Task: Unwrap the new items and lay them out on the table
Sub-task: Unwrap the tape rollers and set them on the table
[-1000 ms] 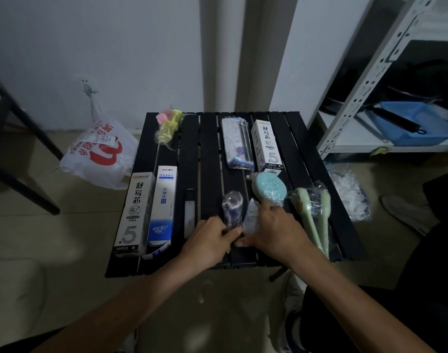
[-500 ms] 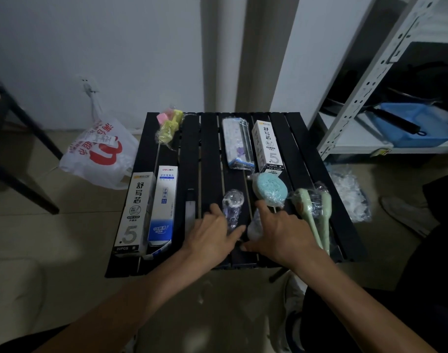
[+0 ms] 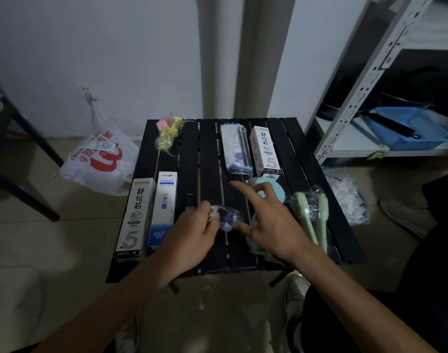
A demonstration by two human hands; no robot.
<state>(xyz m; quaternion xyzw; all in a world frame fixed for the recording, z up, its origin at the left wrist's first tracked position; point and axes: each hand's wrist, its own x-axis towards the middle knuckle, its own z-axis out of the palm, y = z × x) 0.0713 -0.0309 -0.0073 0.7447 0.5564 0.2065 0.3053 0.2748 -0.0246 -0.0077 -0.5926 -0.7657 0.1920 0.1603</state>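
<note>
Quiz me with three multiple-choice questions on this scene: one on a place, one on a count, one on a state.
1. Where is the white plastic bag with red print? A) on the metal shelf B) on the floor left of the black slatted table C) on the table
2. How many white cardboard boxes marked ".5" lie on the table? A) one B) four C) two
3. What state are the pale green long-handled utensils in? A) inside clear plastic wrap B) bare C) boxed
Answers: 1 B, it lies on the tiles beside the table. 2 C, one near left, one far right. 3 A, crinkled clear film covers them.
</note>
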